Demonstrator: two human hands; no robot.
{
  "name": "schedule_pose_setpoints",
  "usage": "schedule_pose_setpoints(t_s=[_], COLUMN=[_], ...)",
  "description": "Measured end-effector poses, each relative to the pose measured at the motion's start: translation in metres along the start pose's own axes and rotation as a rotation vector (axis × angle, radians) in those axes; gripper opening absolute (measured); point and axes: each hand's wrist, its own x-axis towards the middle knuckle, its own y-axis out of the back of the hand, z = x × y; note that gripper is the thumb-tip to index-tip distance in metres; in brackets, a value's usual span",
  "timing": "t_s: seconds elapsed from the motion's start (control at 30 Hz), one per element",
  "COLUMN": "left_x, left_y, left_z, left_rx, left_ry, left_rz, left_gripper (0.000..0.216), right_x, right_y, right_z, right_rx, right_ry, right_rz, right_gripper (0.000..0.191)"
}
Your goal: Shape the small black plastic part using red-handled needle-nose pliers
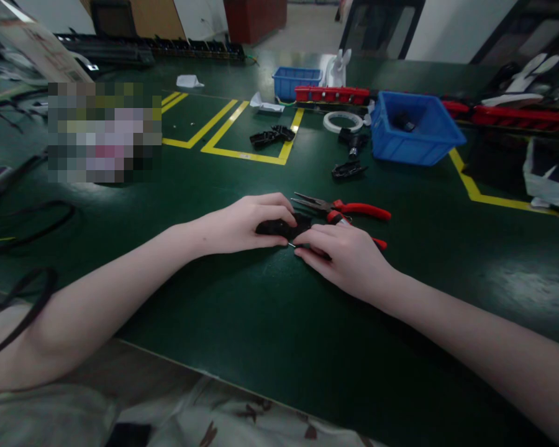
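Observation:
My left hand is closed around a black plastic part on the green table, thumb in front and fingers behind. Pinched at its near side, my right hand meets a thin metal pin, whose tip shows between the two hands. The right fingers hide much of the part, and how far the pin sits in it cannot be made out. Just behind my right hand lie needle-nose pliers with red handles. A second red-handled tool is partly covered by that hand.
Beyond the pliers lie black plastic pieces, more black pieces and a white tape roll. A blue bin stands at back right, a smaller blue basket farther off. Red strips run along the back. Yellow tape marks the tabletop.

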Motion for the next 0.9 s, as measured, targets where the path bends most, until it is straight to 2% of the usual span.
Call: schedule_pose_setpoints(t_s=[0.13,0.37,0.57,0.77,0.9], left_x=[0.005,0.006,0.001,0.000,0.001], left_y=[-0.004,-0.007,-0.003,-0.003,-0.004], left_z=[0.003,0.007,0.008,0.014,0.014], left_rx=[-0.027,-0.051,-0.069,-0.005,0.066], left_ry=[0.004,0.020,0.036,0.098,0.048], left_rz=[0.011,0.014,-0.044,-0.050,-0.036], left_gripper=[0.019,0.022,0.027,0.035,0.043], right_x=[0.001,0.001,0.000,-0.001,0.001], right_y=[-0.001,-0.002,0.009,0.017,0.017], right_z=[0.002,-0.001,0.003,0.012,0.015], right_rx=[0.023,-0.172,-0.085,-0.222,-0.222], right_ry=[-0.017,0.028,0.008,0.116,0.141], right_rz=[-0.007,0.043,0.151,0.053,-0.015], right_gripper=[0.013,0.018,0.014,0.014,0.020])
